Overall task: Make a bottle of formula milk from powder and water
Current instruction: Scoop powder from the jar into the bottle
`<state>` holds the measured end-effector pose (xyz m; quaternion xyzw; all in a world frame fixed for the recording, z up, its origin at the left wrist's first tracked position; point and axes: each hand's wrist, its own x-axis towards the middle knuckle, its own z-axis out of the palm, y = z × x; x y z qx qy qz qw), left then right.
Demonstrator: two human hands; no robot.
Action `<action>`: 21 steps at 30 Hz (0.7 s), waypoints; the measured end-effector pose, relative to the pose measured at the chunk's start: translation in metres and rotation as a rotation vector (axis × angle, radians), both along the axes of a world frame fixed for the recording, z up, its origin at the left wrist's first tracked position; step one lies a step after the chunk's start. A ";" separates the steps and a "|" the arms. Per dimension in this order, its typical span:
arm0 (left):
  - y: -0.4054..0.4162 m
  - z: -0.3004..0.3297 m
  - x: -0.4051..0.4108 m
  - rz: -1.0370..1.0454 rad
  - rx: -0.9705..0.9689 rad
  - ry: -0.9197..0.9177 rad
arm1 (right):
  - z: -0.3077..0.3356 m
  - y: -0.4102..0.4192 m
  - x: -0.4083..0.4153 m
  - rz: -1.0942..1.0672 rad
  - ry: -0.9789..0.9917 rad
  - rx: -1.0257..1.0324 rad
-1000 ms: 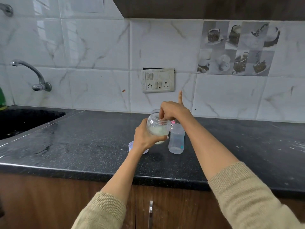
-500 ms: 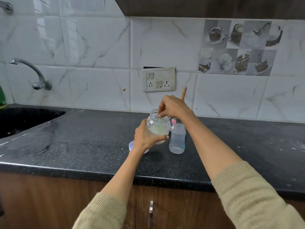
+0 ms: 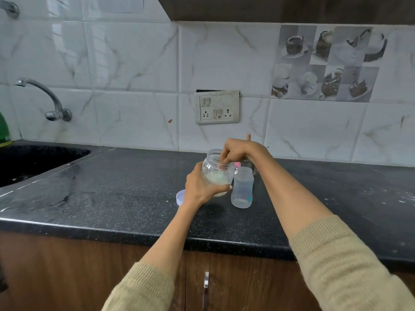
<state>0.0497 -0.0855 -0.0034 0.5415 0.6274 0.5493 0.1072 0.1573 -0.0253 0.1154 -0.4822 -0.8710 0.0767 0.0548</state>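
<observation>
Item: powder jar (image 3: 216, 173). Clear, round, open at the top, pale powder filling its lower part. I hold it in my left hand (image 3: 199, 185), palm and fingers wrapped round its near side, tipped a little toward me, just above the counter (image 3: 116, 198) about midway along it, nearer the back wall than the front edge.

Item: right hand (image 3: 241, 150). Fingertips (image 3: 222, 161) reach down through the jar's mouth, pinched together as on a scoop; the scoop itself I cannot make out through the plastic, so what I grip is uncertain. One finger sticks up free.

Item: baby bottle (image 3: 242, 187). Upright, no teat or cap, just to the right of the jar. It looks clear; whether it holds water I cannot tell.

Item: jar lid (image 3: 180, 197). Lies flat on the counter, left of my wrist, partly hidden.

Item: small pink-labelled thing (image 3: 237, 164) behind the bottle, mostly hidden.

Step in hand, as I judge it: drawing a measure of powder. To do it well, keep the jar steady and tilted so powder banks toward the scoop, level the measure on the rim, lift straight out, and carry it the short way over the bottle's narrow mouth before tipping.
</observation>
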 end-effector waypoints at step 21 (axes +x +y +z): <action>0.002 -0.004 0.003 0.038 -0.020 -0.005 | -0.009 0.011 0.041 -0.375 0.873 -0.492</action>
